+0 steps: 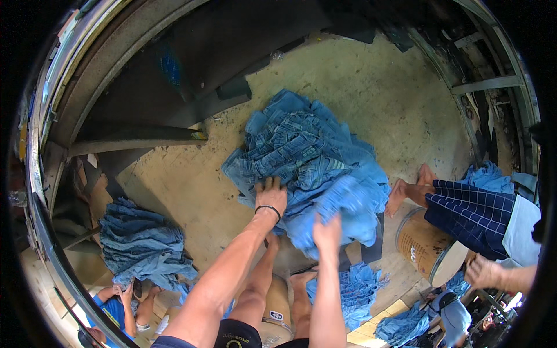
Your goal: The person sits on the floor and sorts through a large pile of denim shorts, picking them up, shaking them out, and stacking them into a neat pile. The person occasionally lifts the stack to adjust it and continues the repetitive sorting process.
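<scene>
A large heap of blue denim garments [290, 136] lies on the floor in front of me, with folded jeans layered on its upper side. My left hand [271, 196], a dark band at its wrist, rests on the heap's near left edge. Its fingers lie on the denim, and nothing shows in its grasp. To the right, my right hand [327, 233] is closed on a lighter blue denim garment [345, 203], lifted at the heap's near side. Both this hand and the cloth are smeared by motion, and the fingertips are hidden.
Another denim pile [139, 240] sits at left, near a seated person [116, 310]. A brown drum [429, 246] stands at right beside a person in a checked cloth [473, 214]. Frayed denim [351, 290] lies near my right forearm. A dark beam [139, 146] juts in from the left.
</scene>
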Demonstrator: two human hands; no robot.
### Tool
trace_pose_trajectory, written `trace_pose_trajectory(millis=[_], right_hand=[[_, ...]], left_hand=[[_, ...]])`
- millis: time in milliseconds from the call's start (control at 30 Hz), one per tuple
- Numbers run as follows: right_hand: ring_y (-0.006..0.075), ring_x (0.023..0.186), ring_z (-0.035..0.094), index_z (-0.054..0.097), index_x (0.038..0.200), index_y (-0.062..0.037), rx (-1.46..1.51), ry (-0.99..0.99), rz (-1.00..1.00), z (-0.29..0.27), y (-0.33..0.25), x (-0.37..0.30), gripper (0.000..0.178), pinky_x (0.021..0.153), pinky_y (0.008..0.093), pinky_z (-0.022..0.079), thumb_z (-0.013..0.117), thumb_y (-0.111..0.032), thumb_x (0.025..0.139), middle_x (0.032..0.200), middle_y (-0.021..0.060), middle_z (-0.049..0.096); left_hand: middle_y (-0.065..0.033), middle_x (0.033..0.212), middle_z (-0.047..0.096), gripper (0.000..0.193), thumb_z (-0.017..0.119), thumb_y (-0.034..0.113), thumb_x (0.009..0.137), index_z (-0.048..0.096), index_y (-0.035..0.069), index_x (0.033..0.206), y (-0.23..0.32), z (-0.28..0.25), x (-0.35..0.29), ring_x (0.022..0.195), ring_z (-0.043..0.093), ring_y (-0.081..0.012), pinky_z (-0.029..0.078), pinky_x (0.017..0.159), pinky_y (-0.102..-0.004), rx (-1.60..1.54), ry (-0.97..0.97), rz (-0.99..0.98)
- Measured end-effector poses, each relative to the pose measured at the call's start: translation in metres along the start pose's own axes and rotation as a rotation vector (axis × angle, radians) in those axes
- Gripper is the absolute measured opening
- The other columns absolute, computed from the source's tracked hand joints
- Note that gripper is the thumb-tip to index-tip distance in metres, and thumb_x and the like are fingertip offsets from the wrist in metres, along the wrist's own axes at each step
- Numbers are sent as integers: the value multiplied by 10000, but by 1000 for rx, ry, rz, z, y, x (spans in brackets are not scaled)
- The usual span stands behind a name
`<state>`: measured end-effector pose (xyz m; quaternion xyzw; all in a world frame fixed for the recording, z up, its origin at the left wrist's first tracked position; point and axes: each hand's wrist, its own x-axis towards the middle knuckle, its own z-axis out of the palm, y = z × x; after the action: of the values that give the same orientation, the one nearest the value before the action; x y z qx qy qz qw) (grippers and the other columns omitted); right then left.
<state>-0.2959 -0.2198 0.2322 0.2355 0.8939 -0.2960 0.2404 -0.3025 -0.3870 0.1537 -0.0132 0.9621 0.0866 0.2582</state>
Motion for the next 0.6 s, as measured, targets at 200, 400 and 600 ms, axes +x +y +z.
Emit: trace_pose_trajectory(millis=[200, 400, 600], right_hand=[[548, 1300, 517, 127, 1549, 94, 244, -192, 21, 102, 16, 66, 942, 1120, 494, 407, 639, -416, 945, 1409, 410, 510], [515, 1402, 439, 36, 1566, 158, 292, -198, 87, 96, 3, 53, 1274, 1168, 442, 366, 725, -625, 834, 1499, 443, 385], [515, 1225, 597, 236, 1527, 77, 73, -150, 316, 95, -36, 42, 1048, 1070, 508, 472, 800, -450, 820, 1303, 412, 584]], left_hand=[[-110, 1146, 713, 273, 551, 200, 966, 597, 163, 1233, -21, -32, -11, 1179, 622, -272, 389, 1063, -551, 173, -258, 461], [-99, 1150, 752, 386, 541, 196, 991, 654, 97, 1346, -12, -62, -4, 1166, 680, -289, 384, 1104, -593, 396, -501, 152], [-206, 1259, 711, 589, 566, 229, 951, 468, 162, 1527, -26, -69, 19, 1144, 701, -367, 328, 1158, -643, 99, -468, -9]])
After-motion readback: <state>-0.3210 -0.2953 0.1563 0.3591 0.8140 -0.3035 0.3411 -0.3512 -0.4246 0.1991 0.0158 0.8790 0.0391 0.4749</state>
